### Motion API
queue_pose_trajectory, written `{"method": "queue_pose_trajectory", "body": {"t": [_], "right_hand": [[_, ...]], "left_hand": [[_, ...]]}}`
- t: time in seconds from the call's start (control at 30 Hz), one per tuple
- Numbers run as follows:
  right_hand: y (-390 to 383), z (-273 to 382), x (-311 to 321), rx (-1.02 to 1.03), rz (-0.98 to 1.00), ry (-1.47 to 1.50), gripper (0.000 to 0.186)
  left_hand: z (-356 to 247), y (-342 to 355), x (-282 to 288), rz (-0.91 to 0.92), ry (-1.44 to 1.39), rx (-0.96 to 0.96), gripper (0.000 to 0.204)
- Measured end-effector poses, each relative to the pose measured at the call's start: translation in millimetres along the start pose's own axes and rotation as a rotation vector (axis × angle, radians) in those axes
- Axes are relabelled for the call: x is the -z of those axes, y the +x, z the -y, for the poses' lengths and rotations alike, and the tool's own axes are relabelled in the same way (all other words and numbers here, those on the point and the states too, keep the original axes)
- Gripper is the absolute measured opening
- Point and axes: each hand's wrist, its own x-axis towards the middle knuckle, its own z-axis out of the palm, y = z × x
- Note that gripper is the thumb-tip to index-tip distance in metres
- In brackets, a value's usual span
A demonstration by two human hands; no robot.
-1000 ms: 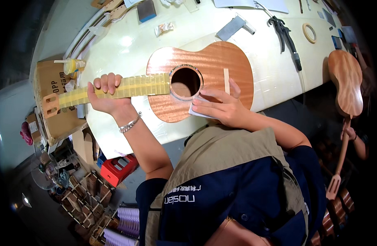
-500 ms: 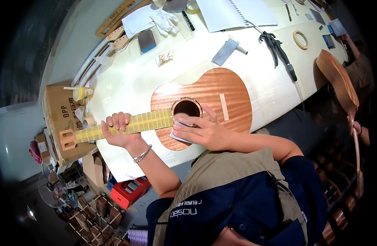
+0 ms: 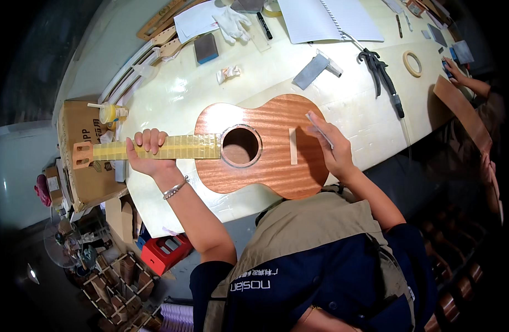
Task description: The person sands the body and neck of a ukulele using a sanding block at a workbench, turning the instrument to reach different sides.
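An unstrung ukulele [image 3: 271, 177] with a brown striped wooden top lies across the bench, its neck pointing left. Yellow tape covers the fingerboard [image 3: 182, 148], and a pale strip marks the top beyond the sound hole. My left hand [image 3: 149, 154] is wrapped round the neck near the slotted headstock [image 3: 83, 155]. Over the lower end of the body, my right hand [image 3: 337, 154] grips a thin pale sheet of sandpaper [image 3: 320, 131] between thumb and fingers. The sheet is seen nearly edge-on and looks lifted off the wood.
Beyond the body lie a grey sanding block [image 3: 311, 71], a black air gun [image 3: 379, 77], a tape roll [image 3: 412, 64] and a spiral notebook [image 3: 315, 22]. A cardboard box [image 3: 94, 188] stands at left, under the headstock. At right, another person's hand [image 3: 455, 71] works beside an instrument body.
My right hand has moved right with the sandpaper, from beside the sound hole to the body's lower end. The ukulele has turned nearly level, its neck still in my left hand.
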Motion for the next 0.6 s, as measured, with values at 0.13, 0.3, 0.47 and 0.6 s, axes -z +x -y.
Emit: {"method": "queue_pose_trajectory", "body": {"t": [0.13,0.3,0.47,0.6], "right_hand": [[-15.2,4.6,-1.2,-0.184,0.021,0.11,0.046],[-26.7,2.7,-35.6,0.228,0.235,0.286,0.049],[-3.9,60.3,-61.2,0.488,0.583,0.032,0.045],[-10.3,28.7,-57.0,0.444,0.444,-0.117,0.055]], "left_hand": [[-6.1,-1.8,10.1,-0.048,0.006,-0.005,0.027],[-6.6,-5.9,20.0,-0.064,-0.008,-0.01,0.027],[-4.9,-5.9,19.7,0.028,-0.005,0.006,0.027],[-4.6,-9.5,9.8,-0.054,-0.004,-0.033,0.029]]}}
